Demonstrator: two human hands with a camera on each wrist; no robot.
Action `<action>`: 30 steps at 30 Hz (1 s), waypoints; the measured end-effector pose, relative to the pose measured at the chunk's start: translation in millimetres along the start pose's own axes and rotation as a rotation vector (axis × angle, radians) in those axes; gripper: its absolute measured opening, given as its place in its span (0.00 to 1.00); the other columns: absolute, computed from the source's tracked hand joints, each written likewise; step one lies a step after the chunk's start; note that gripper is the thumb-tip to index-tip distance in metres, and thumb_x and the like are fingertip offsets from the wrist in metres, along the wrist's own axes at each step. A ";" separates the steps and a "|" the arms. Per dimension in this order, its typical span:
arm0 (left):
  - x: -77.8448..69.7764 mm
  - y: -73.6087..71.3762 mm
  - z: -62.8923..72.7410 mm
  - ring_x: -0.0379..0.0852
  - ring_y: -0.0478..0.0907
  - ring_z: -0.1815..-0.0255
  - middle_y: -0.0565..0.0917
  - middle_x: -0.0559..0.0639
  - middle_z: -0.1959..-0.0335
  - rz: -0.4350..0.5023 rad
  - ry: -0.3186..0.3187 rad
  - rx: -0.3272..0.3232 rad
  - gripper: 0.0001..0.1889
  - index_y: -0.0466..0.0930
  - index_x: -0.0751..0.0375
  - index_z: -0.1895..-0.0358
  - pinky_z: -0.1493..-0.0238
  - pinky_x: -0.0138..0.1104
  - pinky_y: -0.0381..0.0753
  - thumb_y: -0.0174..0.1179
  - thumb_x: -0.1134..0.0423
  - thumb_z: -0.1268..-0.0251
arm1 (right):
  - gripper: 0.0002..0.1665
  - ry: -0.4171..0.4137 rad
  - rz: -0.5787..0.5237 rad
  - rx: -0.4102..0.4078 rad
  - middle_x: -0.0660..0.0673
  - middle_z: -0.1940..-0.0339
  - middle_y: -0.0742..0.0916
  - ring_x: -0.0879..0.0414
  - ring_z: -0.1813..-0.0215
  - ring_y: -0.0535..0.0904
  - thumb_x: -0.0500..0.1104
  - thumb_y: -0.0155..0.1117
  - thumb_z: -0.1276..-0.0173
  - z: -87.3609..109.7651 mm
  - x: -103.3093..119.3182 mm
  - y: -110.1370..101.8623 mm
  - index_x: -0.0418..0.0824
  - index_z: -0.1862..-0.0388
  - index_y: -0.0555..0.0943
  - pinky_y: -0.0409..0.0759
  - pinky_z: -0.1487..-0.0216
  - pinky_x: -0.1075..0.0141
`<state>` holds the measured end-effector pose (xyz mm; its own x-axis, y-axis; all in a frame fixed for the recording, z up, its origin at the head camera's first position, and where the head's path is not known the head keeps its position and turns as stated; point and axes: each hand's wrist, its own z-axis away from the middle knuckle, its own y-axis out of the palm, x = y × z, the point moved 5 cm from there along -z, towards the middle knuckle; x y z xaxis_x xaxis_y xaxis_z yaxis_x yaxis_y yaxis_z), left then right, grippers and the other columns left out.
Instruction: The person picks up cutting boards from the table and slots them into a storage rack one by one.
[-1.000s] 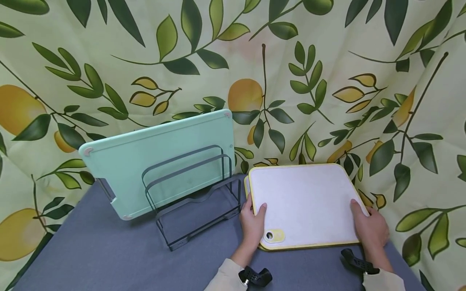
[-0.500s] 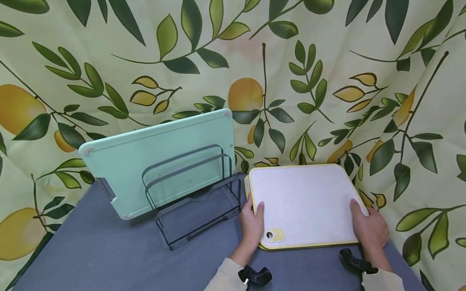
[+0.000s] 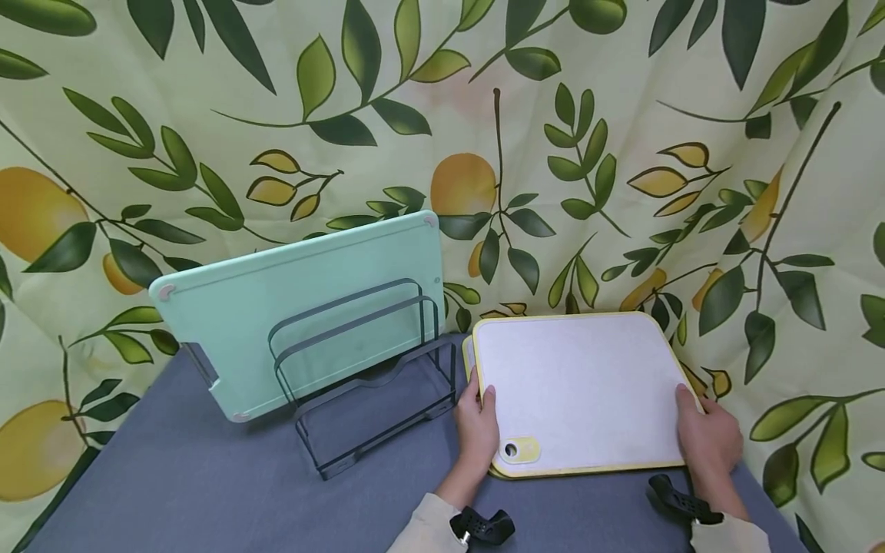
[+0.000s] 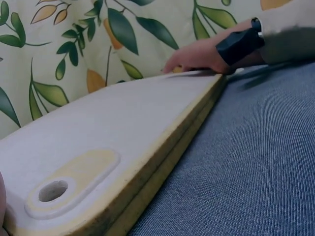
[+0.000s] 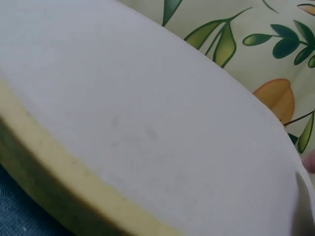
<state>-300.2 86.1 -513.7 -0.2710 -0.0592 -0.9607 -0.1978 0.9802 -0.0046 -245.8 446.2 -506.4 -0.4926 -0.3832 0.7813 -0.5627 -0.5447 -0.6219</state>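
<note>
A white cutting board (image 3: 574,392) with a yellow rim and a holed corner tab lies flat on the blue cloth, on top of a second yellow-edged board (image 4: 165,179). My left hand (image 3: 475,432) holds the left edge, with its thumb near the upper face. At the opposite edge my right hand (image 3: 710,434) grips with the thumb on top, its other fingers mostly hidden beyond the rim. The left wrist view catches the right hand (image 4: 197,56) across the board. To the left, a mint-green cutting board (image 3: 332,269) leans upright in a dark wire rack (image 3: 359,380).
The rack's front slots hold no board, and its right end stands close beside my left hand. A fabric backdrop (image 3: 387,161) printed with leaves and oranges hangs behind the table (image 3: 228,476). Each wrist carries a black band (image 3: 484,526).
Both thumbs have slid slightly outward toward the white board's side edges, the right hand shifting a little right. The boards and rack stay in place; the head view has tilted slightly.
</note>
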 end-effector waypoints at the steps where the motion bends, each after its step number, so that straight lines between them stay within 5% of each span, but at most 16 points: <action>1: 0.0 -0.3 0.0 0.58 0.77 0.34 0.75 0.67 0.32 0.017 -0.004 0.004 0.26 0.66 0.72 0.28 0.39 0.46 0.81 0.54 0.71 0.26 | 0.48 0.006 -0.013 -0.001 0.26 0.29 0.73 0.28 0.32 0.67 0.71 0.40 0.26 0.5 -0.5 -0.9 0.34 0.26 0.70 0.62 0.33 0.37; 12: -4.1 -3.1 -5.6 0.58 0.84 0.46 0.79 0.72 0.38 0.140 -0.085 0.026 0.25 0.67 0.76 0.29 0.49 0.34 0.84 0.55 0.74 0.27 | 0.43 0.066 -0.100 -0.033 0.31 0.31 0.77 0.33 0.35 0.72 0.69 0.45 0.27 2.7 0.6 -9.2 0.37 0.32 0.77 0.67 0.38 0.43; 19: -12.4 -9.7 -7.9 0.56 0.85 0.50 0.84 0.70 0.47 0.115 -0.148 0.020 0.25 0.69 0.72 0.29 0.52 0.34 0.85 0.56 0.74 0.28 | 0.43 0.121 -0.153 -0.034 0.32 0.36 0.79 0.41 0.48 0.74 0.69 0.48 0.28 3.3 8.6 -13.6 0.36 0.34 0.78 0.67 0.60 0.61; 25: -21.1 -11.9 -9.4 0.54 0.83 0.44 0.83 0.68 0.42 0.077 -0.141 0.051 0.25 0.67 0.69 0.27 0.47 0.35 0.84 0.54 0.72 0.26 | 0.44 0.149 -0.209 -0.018 0.32 0.38 0.78 0.44 0.51 0.72 0.68 0.51 0.29 4.7 14.0 -17.6 0.34 0.32 0.76 0.67 0.60 0.63; 30: -28.6 -13.4 -12.3 0.45 0.83 0.57 0.86 0.62 0.56 0.058 -0.143 0.065 0.26 0.67 0.65 0.26 0.55 0.29 0.82 0.54 0.70 0.26 | 0.44 0.166 -0.249 0.010 0.37 0.43 0.79 0.54 0.55 0.72 0.68 0.52 0.29 5.4 17.5 -22.3 0.36 0.29 0.75 0.68 0.59 0.66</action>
<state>-301.3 72.4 -482.8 -0.1425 0.0204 -0.9896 -0.1230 0.9917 0.0382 -238.2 447.5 -478.6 -0.4426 -0.1095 0.8900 -0.6737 -0.6144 -0.4106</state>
